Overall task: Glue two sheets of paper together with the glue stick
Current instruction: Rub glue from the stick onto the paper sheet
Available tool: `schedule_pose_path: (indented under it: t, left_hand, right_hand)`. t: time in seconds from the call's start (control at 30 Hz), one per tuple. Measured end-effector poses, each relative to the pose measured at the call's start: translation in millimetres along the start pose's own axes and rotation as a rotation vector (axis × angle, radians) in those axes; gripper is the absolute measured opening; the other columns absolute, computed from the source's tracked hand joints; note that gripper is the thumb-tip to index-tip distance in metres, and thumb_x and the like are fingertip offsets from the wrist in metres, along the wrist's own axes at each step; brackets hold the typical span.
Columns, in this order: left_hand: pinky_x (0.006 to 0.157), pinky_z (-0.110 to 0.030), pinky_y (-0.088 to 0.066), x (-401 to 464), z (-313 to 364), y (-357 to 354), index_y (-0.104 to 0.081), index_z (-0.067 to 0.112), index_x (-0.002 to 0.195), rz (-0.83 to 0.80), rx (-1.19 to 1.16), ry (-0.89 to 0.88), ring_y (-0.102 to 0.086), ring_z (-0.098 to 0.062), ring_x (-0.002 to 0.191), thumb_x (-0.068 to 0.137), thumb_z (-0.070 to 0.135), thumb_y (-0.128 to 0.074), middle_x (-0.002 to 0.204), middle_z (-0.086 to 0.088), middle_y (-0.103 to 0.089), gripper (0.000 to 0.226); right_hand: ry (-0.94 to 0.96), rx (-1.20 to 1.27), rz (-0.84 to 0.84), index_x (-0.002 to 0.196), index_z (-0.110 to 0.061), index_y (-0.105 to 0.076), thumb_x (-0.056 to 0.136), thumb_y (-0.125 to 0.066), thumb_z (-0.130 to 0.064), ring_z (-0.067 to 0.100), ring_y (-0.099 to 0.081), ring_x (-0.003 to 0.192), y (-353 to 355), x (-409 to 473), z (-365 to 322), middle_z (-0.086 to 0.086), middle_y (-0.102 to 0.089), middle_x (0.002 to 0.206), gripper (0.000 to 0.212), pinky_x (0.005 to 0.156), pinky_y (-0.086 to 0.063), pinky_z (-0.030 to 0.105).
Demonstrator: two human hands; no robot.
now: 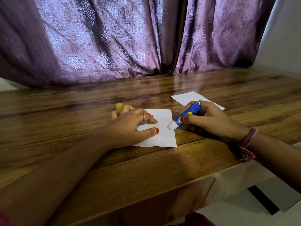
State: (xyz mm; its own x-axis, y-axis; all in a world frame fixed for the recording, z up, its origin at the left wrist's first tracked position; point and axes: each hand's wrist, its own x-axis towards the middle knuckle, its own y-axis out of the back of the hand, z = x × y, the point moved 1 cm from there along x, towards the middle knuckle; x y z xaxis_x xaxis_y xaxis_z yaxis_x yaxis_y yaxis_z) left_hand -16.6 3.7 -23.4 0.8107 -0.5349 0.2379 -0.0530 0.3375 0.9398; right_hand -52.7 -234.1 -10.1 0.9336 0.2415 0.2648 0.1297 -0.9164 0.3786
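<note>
A small white sheet of paper [162, 128] lies on the wooden table [81, 111] in front of me. My left hand [130, 126] presses its left part down with forefinger and thumb, while its outer fingers curl round the yellow glue cap [119, 106]. My right hand [210, 121] grips the blue glue stick [187, 115], tilted, its white tip touching the sheet's right edge. A second white sheet [187, 97] lies farther back on the right, partly hidden behind my right hand.
A purple patterned curtain [114, 38] hangs right behind the table's far edge. The table's near edge runs diagonally at the lower right, with white floor [244, 214] and a dark slot beyond it.
</note>
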Motion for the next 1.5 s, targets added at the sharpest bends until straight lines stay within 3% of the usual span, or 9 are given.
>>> schedule_pose_path:
  t: [0.23, 0.4, 0.53, 0.67, 0.83, 1.1, 1.27, 1.4, 1.5]
  left_hand:
    - [0.072, -0.026, -0.008, -0.9, -0.7, 0.1, -0.055, 0.052, 0.114, 0.001, 0.003, -0.01, -0.019, 0.004, 0.106, 0.073, 0.075, -0.037, 0.12, 0.037, -0.045, 0.05]
    - [0.075, -0.025, -0.007, -0.1, -1.1, 0.2, -0.055, 0.054, 0.111, 0.009, -0.005, -0.005, -0.019, 0.004, 0.109, 0.071, 0.077, -0.036, 0.119, 0.038, -0.045, 0.05]
    - [0.073, -0.025, -0.007, 0.4, -1.4, -0.1, -0.055, 0.054, 0.111, 0.013, -0.002, -0.006, -0.018, 0.006, 0.106, 0.071, 0.077, -0.036, 0.117, 0.038, -0.044, 0.05]
    - [0.075, -0.026, -0.007, 0.9, -1.8, -0.5, -0.056, 0.053, 0.111, 0.018, -0.001, -0.005, -0.018, 0.007, 0.104, 0.071, 0.076, -0.036, 0.118, 0.038, -0.045, 0.05]
    - [0.079, -0.028, -0.008, 0.4, -2.0, -0.3, -0.056, 0.053, 0.111, 0.016, -0.013, -0.001, -0.018, 0.006, 0.105, 0.071, 0.076, -0.037, 0.119, 0.037, -0.045, 0.05]
    - [0.079, -0.026, -0.007, -0.4, -0.5, 0.4, -0.057, 0.05, 0.113, 0.003, -0.006, -0.004, -0.021, 0.004, 0.108, 0.073, 0.074, -0.037, 0.122, 0.035, -0.046, 0.051]
    - [0.081, -0.028, -0.007, -0.6, -1.0, 0.0, -0.057, 0.05, 0.115, -0.002, -0.011, -0.007, -0.02, 0.003, 0.11, 0.074, 0.074, -0.039, 0.123, 0.034, -0.046, 0.05]
    - [0.077, -0.026, -0.007, -0.7, -0.7, -0.2, -0.056, 0.051, 0.113, 0.004, 0.005, -0.007, -0.02, 0.004, 0.108, 0.073, 0.075, -0.037, 0.122, 0.035, -0.046, 0.051]
    - [0.078, -0.027, -0.007, -1.2, -0.5, -0.3, -0.057, 0.05, 0.113, 0.009, 0.001, -0.002, -0.02, 0.004, 0.107, 0.072, 0.075, -0.037, 0.121, 0.036, -0.046, 0.052]
  right_hand:
    - [0.027, 0.016, -0.019, 0.077, -0.014, -0.068, 0.085, -0.064, 0.0, 0.003, -0.052, 0.046, -0.2, -1.8, -1.3, -0.004, -0.063, 0.056, 0.017, 0.044, -0.039, 0.013]
    - [0.042, 0.006, -0.071, 0.077, -0.017, -0.07, 0.084, -0.066, -0.001, 0.015, -0.053, 0.056, 1.0, -3.8, -1.3, 0.019, -0.065, 0.071, 0.018, 0.051, -0.043, 0.024]
    - [0.05, 0.006, -0.032, 0.08, -0.014, -0.069, 0.084, -0.066, -0.001, 0.008, -0.053, 0.054, 0.6, -2.6, -0.5, 0.0, -0.066, 0.066, 0.014, 0.051, -0.043, 0.019]
    - [0.085, -0.044, -0.116, 0.083, -0.014, -0.069, 0.082, -0.07, -0.002, 0.007, -0.054, 0.056, 1.9, -6.7, -2.4, 0.0, -0.067, 0.068, 0.013, 0.054, -0.045, 0.019]
    - [0.094, -0.041, -0.054, 0.081, -0.019, -0.069, 0.082, -0.07, -0.003, 0.01, -0.056, 0.061, 1.8, -4.6, -0.9, 0.004, -0.068, 0.074, 0.016, 0.058, -0.046, 0.022]
    - [0.102, -0.064, -0.119, 0.086, -0.013, -0.067, 0.083, -0.067, 0.001, 0.0, -0.054, 0.057, 1.8, -6.9, -3.4, -0.012, -0.066, 0.067, 0.015, 0.056, -0.044, 0.014]
    - [0.12, -0.042, -0.168, 0.085, -0.016, -0.068, 0.078, -0.072, -0.009, 0.018, -0.054, 0.065, 0.3, -11.5, -5.2, 0.006, -0.065, 0.075, 0.011, 0.061, -0.045, 0.027]
    - [0.126, -0.062, -0.135, 0.086, -0.013, -0.067, 0.082, -0.068, 0.003, 0.003, -0.056, 0.063, 1.2, -10.0, -5.0, -0.008, -0.068, 0.071, 0.016, 0.061, -0.046, 0.017]
    - [0.136, -0.059, -0.174, 0.086, -0.014, -0.067, 0.08, -0.071, 0.0, 0.008, -0.058, 0.065, -0.8, -11.6, -6.1, -0.008, -0.069, 0.073, 0.016, 0.062, -0.048, 0.02]
